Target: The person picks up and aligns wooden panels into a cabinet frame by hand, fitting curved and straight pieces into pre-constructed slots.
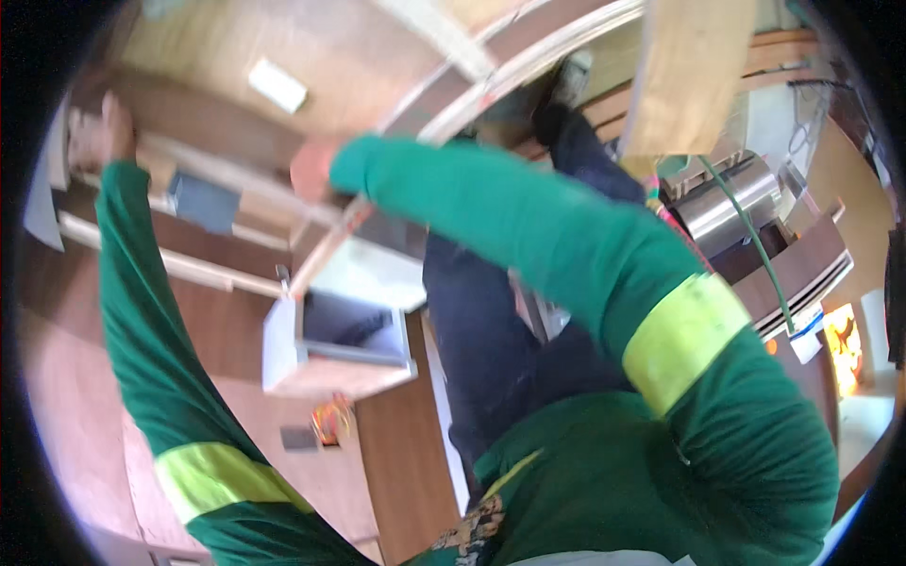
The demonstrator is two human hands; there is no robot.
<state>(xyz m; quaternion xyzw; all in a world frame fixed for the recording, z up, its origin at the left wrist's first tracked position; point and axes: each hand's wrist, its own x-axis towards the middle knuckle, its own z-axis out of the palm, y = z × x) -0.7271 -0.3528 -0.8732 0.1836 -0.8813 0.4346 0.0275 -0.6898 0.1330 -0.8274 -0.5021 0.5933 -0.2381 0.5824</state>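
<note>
Two green sleeves (528,226), two hands (111,127) on wood.

green long sleeves (528,226), yellow-green band on each upper arm (684,340), dark navy trousers (481,349)

left hand (104,132) raised, right hand (311,170) outstretched

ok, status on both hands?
Left hand up on the wooden panel, grip unclear. Right hand blurred at the pale rail. Open drawer box below.
</note>
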